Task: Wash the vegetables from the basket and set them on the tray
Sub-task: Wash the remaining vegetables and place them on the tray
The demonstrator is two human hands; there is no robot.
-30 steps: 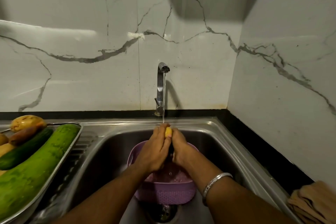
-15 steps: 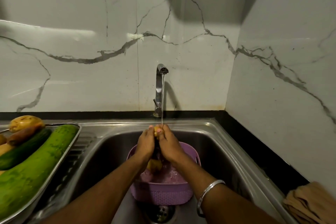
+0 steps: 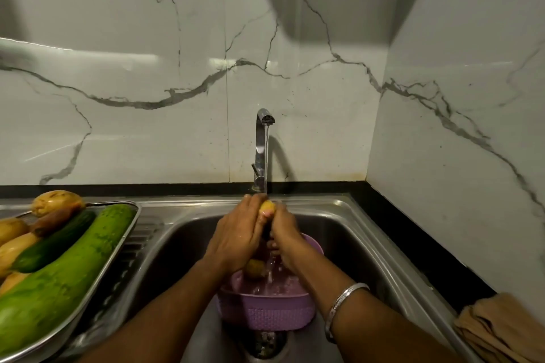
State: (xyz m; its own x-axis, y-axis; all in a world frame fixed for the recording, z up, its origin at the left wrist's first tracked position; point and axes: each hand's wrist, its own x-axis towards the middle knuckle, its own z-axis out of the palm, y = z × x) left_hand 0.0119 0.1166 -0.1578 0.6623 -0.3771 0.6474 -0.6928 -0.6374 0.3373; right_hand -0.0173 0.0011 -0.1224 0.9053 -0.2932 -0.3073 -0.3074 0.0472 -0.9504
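My left hand (image 3: 236, 237) and my right hand (image 3: 284, 237) are pressed together around a small yellow vegetable (image 3: 267, 207), whose tip shows between the fingers under the running tap (image 3: 263, 150). Both hands hover over a purple basket (image 3: 265, 311) standing in the steel sink (image 3: 348, 233). Another yellowish vegetable (image 3: 255, 268) lies inside the basket, below my left palm. At the left a steel tray (image 3: 118, 253) holds a big green gourd (image 3: 62, 277), a dark cucumber (image 3: 53, 244) and several yellow and brown vegetables (image 3: 56, 202).
Water streams from the tap into the basket, and the sink drain (image 3: 262, 343) lies just in front of it. A folded brown cloth (image 3: 501, 330) rests on the black counter at the lower right. Marble walls close in behind and on the right.
The hands have rubbed along the yellow vegetable under the water: they slid forward and apart a little, then closed round it again with its tip showing at the top.
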